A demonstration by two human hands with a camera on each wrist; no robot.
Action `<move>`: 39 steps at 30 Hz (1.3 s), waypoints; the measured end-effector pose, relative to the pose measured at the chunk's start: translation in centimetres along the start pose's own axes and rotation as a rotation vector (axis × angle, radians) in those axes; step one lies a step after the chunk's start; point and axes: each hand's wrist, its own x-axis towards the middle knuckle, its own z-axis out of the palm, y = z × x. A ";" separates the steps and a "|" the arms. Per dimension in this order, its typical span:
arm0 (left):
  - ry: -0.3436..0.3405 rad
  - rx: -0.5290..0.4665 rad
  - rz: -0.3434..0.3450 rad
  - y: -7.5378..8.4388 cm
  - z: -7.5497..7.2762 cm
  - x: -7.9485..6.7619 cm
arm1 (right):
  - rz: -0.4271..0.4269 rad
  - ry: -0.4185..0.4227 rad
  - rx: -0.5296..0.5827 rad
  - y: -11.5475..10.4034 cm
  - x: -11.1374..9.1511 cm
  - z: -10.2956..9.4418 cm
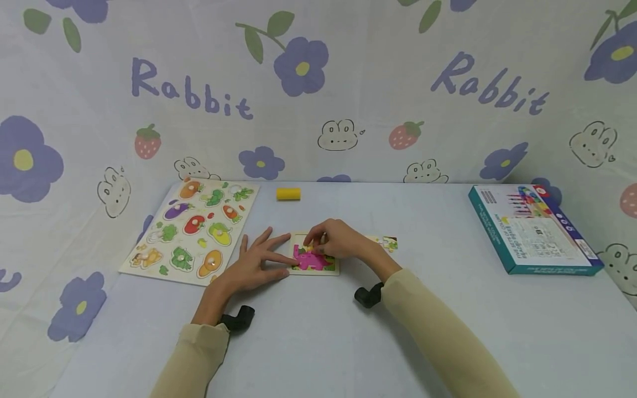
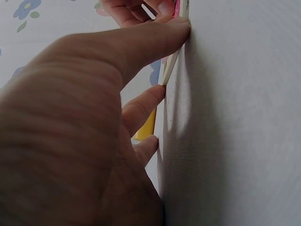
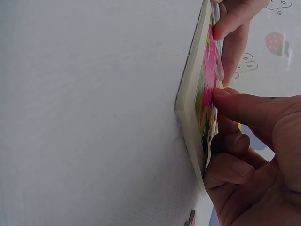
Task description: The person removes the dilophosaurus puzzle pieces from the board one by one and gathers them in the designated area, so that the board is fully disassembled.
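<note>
A small puzzle in a pale tray lies flat at the middle of the table, with a pink animal on its picture. My left hand is spread at its left side, one finger touching the picture and the others against or near the tray's edge. Over the puzzle, my right hand has its fingers curled and pinches a puzzle piece that stands slightly raised from the picture. Those fingers hide much of the piece. Right of the tray, partly behind the right wrist, lies a loose puzzle piece.
A vegetable peg board lies at the left, close to the left hand. Behind the puzzle is a yellow cylinder. A boxed set with a teal edge lies at the right. A patterned cloth hangs behind the table.
</note>
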 end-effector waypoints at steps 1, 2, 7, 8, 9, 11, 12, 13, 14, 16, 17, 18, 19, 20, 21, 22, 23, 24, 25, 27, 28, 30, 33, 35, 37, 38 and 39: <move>-0.001 0.001 -0.001 0.0 0.0 0.0 | -0.002 0.002 0.001 0.0 0.0 0.0; -0.002 0.002 -0.002 0.0 0.0 0.0 | -0.006 0.005 0.002 0.0 -0.1 0.0; -0.006 0.006 -0.004 0.1 0.0 0.0 | -0.034 0.027 0.020 -0.2 -0.3 -0.1; -0.006 0.005 -0.003 0.1 0.0 0.0 | -0.040 0.033 0.025 -0.2 -0.3 -0.1; -0.005 0.004 -0.003 0.1 0.0 0.0 | -0.045 0.040 0.028 -0.3 -0.4 -0.1; -0.004 0.003 -0.002 0.1 0.0 0.0 | -0.047 0.053 0.038 -0.5 -0.4 -0.1; -0.003 0.004 -0.002 0.1 0.0 0.0 | -0.045 0.060 0.037 -0.6 -0.4 -0.1; -0.003 0.003 -0.002 0.1 0.0 0.0 | -0.041 0.067 0.039 -0.7 -0.4 -0.1; -0.003 0.002 -0.002 0.1 0.0 0.0 | -0.038 0.073 0.038 -0.8 -0.4 0.0; -0.003 0.004 -0.003 0.0 0.0 0.0 | -0.031 0.084 0.041 -1.0 -0.5 0.1; -0.003 0.005 -0.003 0.0 0.0 0.0 | -0.028 0.088 0.042 -1.0 -0.5 0.1; -0.002 0.006 -0.004 0.0 0.0 0.0 | -0.028 0.091 0.042 -1.1 -0.5 0.2; -0.001 0.007 -0.004 0.1 0.0 0.0 | -0.026 0.094 0.044 -1.1 -0.5 0.2; 0.000 0.008 -0.005 0.1 0.0 0.0 | -0.025 0.096 0.044 -1.1 -0.4 0.3; 0.001 0.009 -0.006 0.1 0.0 0.0 | -0.023 0.099 0.046 -1.2 -0.4 0.3; 0.001 0.009 -0.007 0.1 0.0 0.0 | -0.019 0.102 0.044 -1.2 -0.4 0.4; 0.002 0.010 -0.007 0.1 -0.1 0.0 | -0.018 0.105 0.041 -1.1 -0.4 0.4; 0.001 0.012 -0.007 0.2 -0.1 0.0 | -0.016 0.108 0.039 -1.1 -0.4 0.5; 0.001 0.012 -0.007 0.2 -0.1 0.0 | -0.011 0.110 0.040 -1.1 -0.4 0.6; 0.001 0.014 -0.008 0.1 0.0 0.0 | -0.005 0.115 0.042 -1.0 -0.3 0.7; 0.000 0.015 -0.008 0.1 0.0 0.0 | -0.002 0.117 0.044 -1.0 -0.3 0.7; 0.000 0.016 -0.007 0.0 0.0 0.1 | 0.005 0.119 0.054 -0.9 -0.2 0.8; 0.000 0.015 -0.008 -0.1 0.1 0.1 | 0.014 0.122 0.062 -0.8 -0.2 0.8; 0.000 0.012 -0.007 -0.1 0.1 0.1 | 0.020 0.124 0.072 -0.8 -0.2 0.8; 0.002 0.011 -0.006 -0.1 0.1 0.1 | 0.026 0.127 0.079 -0.8 -0.2 0.9; 0.002 0.010 -0.005 -0.1 0.1 0.1 | 0.029 0.128 0.084 -0.8 -0.2 0.9; 0.002 0.010 -0.003 -0.1 0.1 0.1 | 0.031 0.130 0.087 -0.8 -0.2 0.9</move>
